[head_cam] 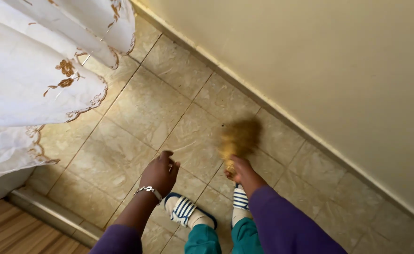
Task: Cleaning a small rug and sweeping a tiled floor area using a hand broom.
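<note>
**Hand broom low on the tiled floor beside the wall**

The person's right hand (pixel 241 170) reaches forward and down from a purple sleeve (pixel 287 221), its fingers clamped around the handle of a short straw hand broom (pixel 237 141). The broom's bristle head is blurred and sits low over the beige floor tiles (pixel 145 106), near the cream wall (pixel 319 61) and its skirting (pixel 282 113) but apart from them. The left hand (pixel 160 171) hangs out in front of the body with its back turned up to the camera and its fingers loosely curled together; it grips nothing and touches nothing. A silver bracelet (pixel 148 190) circles that wrist.

Below the 2 hands, the person's feet show in blue-and-white striped slippers (pixel 183 209), with teal trouser legs (pixel 202 240) above them. The right slipper lies just under the right hand.

At the upper left, a white curtain (pixel 33 80) with brown embroidered flowers and a scalloped hem hangs over the tiles. A metal threshold strip (pixel 51 211) runs across the lower left corner, dividing the tiles from a wooden floor (pixel 9 230).
</note>
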